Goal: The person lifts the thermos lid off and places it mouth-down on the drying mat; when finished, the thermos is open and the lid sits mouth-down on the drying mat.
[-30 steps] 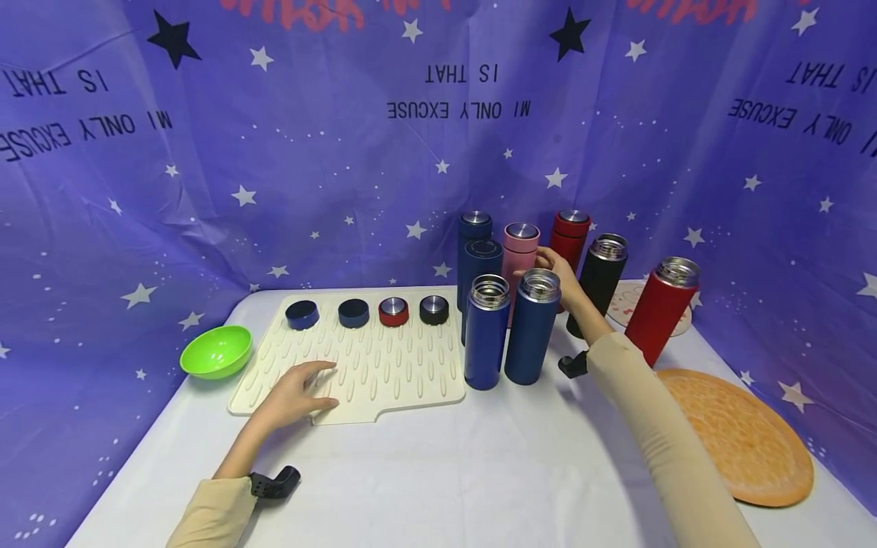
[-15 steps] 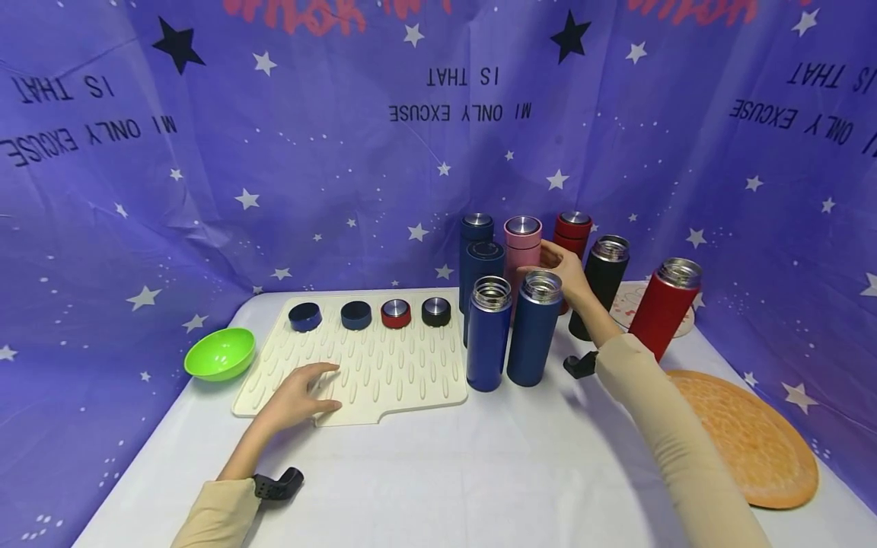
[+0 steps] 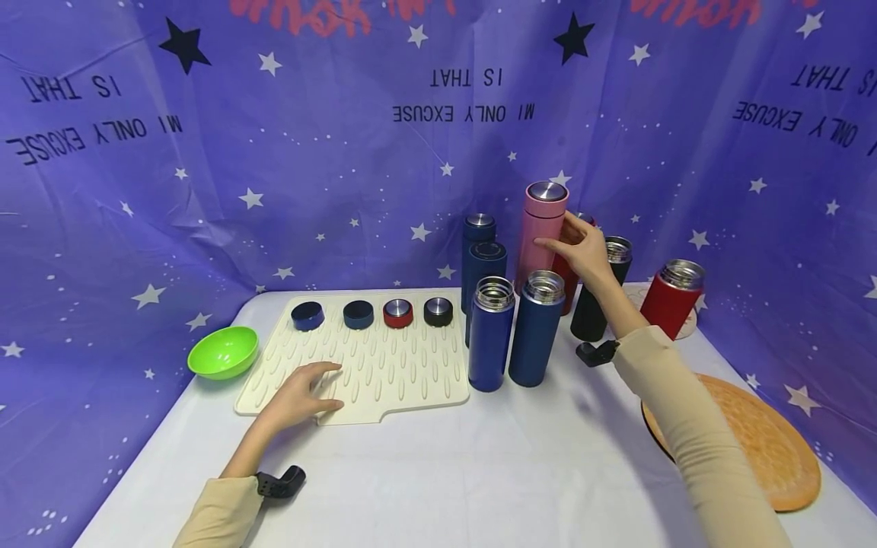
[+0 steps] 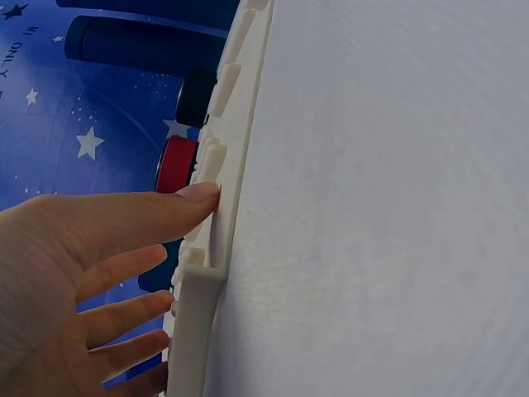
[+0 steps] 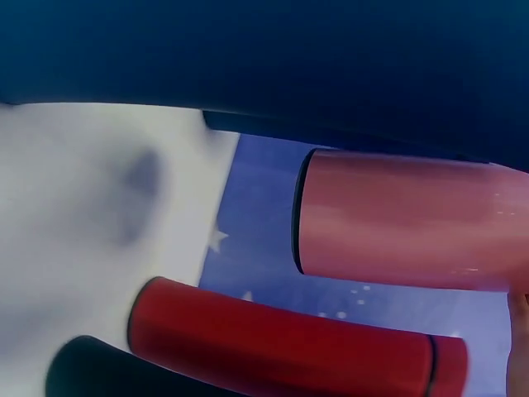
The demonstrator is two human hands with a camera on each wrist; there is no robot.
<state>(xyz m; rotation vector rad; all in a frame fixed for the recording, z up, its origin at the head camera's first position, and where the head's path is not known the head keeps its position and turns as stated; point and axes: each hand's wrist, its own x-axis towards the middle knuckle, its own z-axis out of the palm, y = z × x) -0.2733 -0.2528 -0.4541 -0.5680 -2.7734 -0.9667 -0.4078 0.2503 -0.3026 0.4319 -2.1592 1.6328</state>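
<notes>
Reaching forward with right hand; pinching pink cylindrical silver-topped bottle between thumb and fingers, above white counter, behind open dark-blue bottle; cap up, long axis near upright. Holding left hand at cream ribbed mat, fingers apart. Reading "MI ONLY EXCUSE", "IS THAT" on purple star-print cloth.

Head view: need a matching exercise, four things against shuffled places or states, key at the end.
1. pink bottle
2. bowl
3. red cap
4. black bottle

A. on the mat
B. in the right hand
C. standing, mouth open
D. left of the mat

Pairs: 1-B, 2-D, 3-A, 4-C
</notes>
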